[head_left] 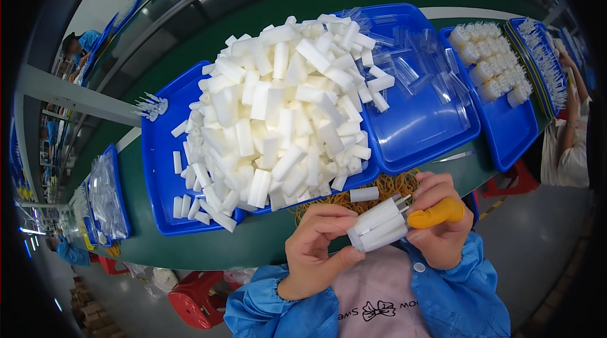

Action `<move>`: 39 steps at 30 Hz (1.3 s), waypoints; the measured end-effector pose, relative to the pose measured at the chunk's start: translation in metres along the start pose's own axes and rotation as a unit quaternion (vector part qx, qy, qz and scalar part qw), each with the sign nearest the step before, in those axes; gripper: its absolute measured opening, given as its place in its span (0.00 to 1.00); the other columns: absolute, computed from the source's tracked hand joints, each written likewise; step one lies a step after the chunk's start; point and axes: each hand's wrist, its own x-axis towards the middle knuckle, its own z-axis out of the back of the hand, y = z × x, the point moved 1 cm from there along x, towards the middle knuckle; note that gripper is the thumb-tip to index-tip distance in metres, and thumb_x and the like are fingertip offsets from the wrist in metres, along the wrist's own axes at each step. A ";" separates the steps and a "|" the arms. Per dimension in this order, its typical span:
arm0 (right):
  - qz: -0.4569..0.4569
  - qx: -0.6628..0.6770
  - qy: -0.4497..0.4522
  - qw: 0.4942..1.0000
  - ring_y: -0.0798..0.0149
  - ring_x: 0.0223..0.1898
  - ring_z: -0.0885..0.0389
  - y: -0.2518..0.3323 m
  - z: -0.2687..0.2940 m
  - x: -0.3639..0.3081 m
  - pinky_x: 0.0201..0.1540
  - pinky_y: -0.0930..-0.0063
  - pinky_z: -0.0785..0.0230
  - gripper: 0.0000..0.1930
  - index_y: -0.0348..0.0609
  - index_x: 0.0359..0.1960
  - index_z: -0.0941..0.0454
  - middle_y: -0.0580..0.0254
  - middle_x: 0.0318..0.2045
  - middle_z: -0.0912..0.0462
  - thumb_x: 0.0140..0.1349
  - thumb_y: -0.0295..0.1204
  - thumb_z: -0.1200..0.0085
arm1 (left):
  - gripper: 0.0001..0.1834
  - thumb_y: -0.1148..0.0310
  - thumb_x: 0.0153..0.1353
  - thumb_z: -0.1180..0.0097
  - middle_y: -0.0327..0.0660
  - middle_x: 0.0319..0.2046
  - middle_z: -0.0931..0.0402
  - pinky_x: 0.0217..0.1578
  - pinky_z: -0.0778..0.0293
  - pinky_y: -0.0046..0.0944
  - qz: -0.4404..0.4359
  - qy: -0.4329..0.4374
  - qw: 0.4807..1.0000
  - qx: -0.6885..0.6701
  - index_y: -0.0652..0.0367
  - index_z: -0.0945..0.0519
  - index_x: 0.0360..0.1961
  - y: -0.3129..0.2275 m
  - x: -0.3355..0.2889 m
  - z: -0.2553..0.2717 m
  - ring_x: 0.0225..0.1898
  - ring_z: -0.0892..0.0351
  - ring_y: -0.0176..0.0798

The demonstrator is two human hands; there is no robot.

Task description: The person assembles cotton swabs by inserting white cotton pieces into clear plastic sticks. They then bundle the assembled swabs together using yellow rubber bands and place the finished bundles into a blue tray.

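My left hand (321, 251) is closed round the base of a bundle of white foam pieces (378, 224), held tilted in front of my chest. Thin white prongs stick out of the bundle's upper right end. At that end my right hand (442, 221) is closed, its bent fingers and a digit in a yellow finger cot (437, 213) pressing about the prongs. One loose white foam piece (364, 194) lies just above the bundle, on a heap of tan rubber bands (395, 184).
A big pile of white foam pieces (278, 110) fills a blue tray (158, 167). Beside it, another blue tray (436, 142) holds clear plastic sleeves (411, 66). Farther right, a tray carries finished-looking white bundles (493, 60). Tweezers (454, 156) lie on the green table. A red stool (195, 300) stands below left.
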 end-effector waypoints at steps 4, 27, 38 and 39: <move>0.019 -0.020 -0.004 1.000 0.59 0.40 0.29 -0.003 -0.003 -0.001 0.50 0.60 0.39 0.13 0.42 0.30 0.19 0.62 0.34 0.21 0.39 0.26 0.32 | 0.22 0.82 0.49 0.35 0.50 0.50 0.34 0.54 0.28 0.41 0.001 -0.007 1.000 0.003 0.69 0.26 0.47 0.002 -0.001 0.002 0.52 0.28 0.41; -0.007 -0.599 0.055 0.799 0.60 0.45 0.29 -0.101 0.047 0.106 0.44 0.64 0.42 0.11 0.45 0.32 0.21 0.63 0.39 0.26 0.46 0.32 0.36 | 0.25 0.81 0.48 0.33 0.49 0.50 0.34 0.54 0.28 0.42 0.008 -0.028 0.999 -0.027 0.69 0.27 0.48 0.002 -0.003 0.011 0.52 0.28 0.43; -0.094 -0.069 0.032 0.993 0.69 0.32 0.27 -0.010 0.046 0.058 0.38 0.76 0.36 0.12 0.37 0.42 0.23 0.62 0.32 0.26 0.55 0.23 0.47 | 0.25 0.82 0.47 0.33 0.48 0.50 0.33 0.52 0.27 0.41 0.023 -0.048 0.997 -0.057 0.68 0.28 0.48 0.006 -0.004 0.019 0.51 0.28 0.42; -0.115 0.009 0.034 0.993 0.70 0.31 0.28 -0.004 0.043 0.051 0.37 0.77 0.36 0.12 0.36 0.42 0.23 0.62 0.31 0.26 0.56 0.23 0.48 | 0.25 0.82 0.46 0.33 0.48 0.50 0.33 0.52 0.27 0.41 0.022 -0.044 0.997 -0.054 0.68 0.28 0.48 0.006 -0.004 0.018 0.51 0.28 0.42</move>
